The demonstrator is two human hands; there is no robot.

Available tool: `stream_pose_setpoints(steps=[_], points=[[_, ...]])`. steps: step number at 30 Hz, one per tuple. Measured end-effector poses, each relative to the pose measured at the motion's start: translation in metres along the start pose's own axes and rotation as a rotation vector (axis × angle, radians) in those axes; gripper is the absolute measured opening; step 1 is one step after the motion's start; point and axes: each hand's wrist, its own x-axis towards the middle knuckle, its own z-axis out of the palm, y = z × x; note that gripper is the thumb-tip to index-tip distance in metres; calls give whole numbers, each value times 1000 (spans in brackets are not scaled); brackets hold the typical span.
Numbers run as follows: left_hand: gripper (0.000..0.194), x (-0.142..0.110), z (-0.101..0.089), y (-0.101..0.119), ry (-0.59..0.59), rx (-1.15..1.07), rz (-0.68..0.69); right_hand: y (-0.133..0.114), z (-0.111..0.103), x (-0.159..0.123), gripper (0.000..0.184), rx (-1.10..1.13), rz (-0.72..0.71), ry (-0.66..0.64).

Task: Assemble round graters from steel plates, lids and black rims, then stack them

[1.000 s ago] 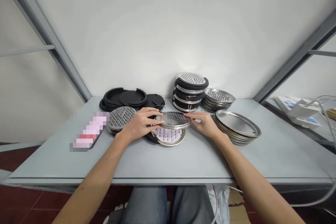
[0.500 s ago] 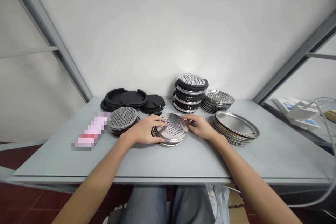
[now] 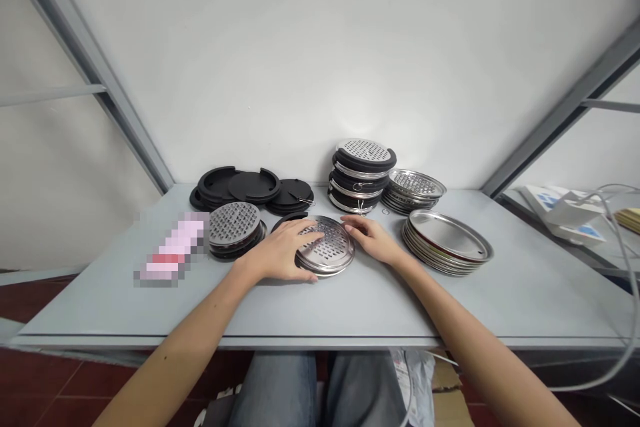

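Observation:
A round metal grater disc with slotted holes lies on top of other round pieces at the table's middle, a black rim showing behind it. Spread over its left side is my left hand, open, fingertips on the perforated face and thumb stretched along the front edge. At the right rim, my right hand is loosely bent and open, its fingertips at or just beside the edge. Left of my left hand stands a stack topped by a coarse grater disc. Plain metal lids or plates are piled to the right.
Black ring-shaped holders lie at the back left. A tall stack of black-rimmed graters stands against the wall, beside more grater discs. A pixelated pink item lies left. A white cable hangs at the right.
The grater disc sits slightly further left relative to my right hand. My left fingers have spread wider over it, and my right fingertips have eased off its rim.

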Motion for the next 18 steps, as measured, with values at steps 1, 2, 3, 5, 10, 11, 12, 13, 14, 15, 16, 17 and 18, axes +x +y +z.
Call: stream_pose_setpoints(steps=[1, 2, 3, 5, 10, 11, 12, 13, 14, 15, 16, 17, 18], points=[[84, 0, 1, 0, 13, -6, -3, 1, 0, 1, 35, 40, 3, 1], [83, 1, 2, 0, 29, -11, -5, 1, 1, 1, 34, 71, 2, 2], [82, 1, 3, 0, 48, -15, -8, 1, 1, 2, 34, 91, 0, 5], [80, 2, 6, 1, 79, -17, -18, 2, 0, 2, 32, 104, -6, 10], [82, 4, 14, 2, 109, -17, -55, 3, -2, 3, 34, 159, 2, 8], [83, 4, 15, 2, 108, -10, -62, 3, -2, 3, 35, 172, 8, 9], [84, 4, 15, 3, 105, -1, -69, 4, -2, 3, 37, 181, 12, 9], [85, 4, 15, 3, 102, 9, -77, 4, -2, 3, 38, 187, 16, 9], [86, 5, 16, 4, 100, 18, -89, 5, -2, 4, 38, 192, 20, 9], [87, 5, 16, 4, 100, 24, -105, 5, -2, 4, 38, 196, 22, 11], [87, 5, 16, 5, 102, 28, -122, 5, -2, 4, 38, 199, 23, 15], [88, 5, 17, 6, 106, 30, -138, 6, -2, 4, 38, 204, 24, 21], [88, 5, 18, 6, 111, 29, -150, 6, -2, 4, 38, 211, 25, 27]])
